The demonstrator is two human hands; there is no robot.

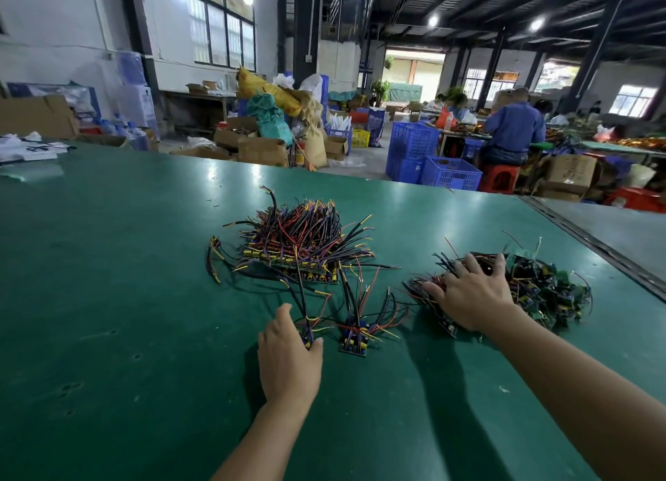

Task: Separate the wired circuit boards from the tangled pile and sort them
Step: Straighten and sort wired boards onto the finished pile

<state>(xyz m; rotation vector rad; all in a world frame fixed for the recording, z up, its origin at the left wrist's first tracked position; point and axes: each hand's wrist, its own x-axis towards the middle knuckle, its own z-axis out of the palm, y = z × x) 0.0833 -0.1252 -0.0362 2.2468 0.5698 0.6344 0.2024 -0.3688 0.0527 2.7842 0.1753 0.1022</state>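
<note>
Left hand grips a wired circuit board at six o'clock; right hand, spread wide, presses the tangled pile at three.

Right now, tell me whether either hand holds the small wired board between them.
No: the small wired board lies free on the table, touching neither left hand nor right hand.

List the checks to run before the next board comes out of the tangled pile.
1. Right hand on the tangled pile: ok, fingers spread across it.
2. Left hand gripping the wired board under it: cannot tell, board mostly hidden.
3. Neat stack kept apart from the tangled pile: ok.
4. Loose board between the hands added to the stack: not ok, it lies alone on the green table.
5. Loose board's wires free of the stack's wires: cannot tell.
</note>
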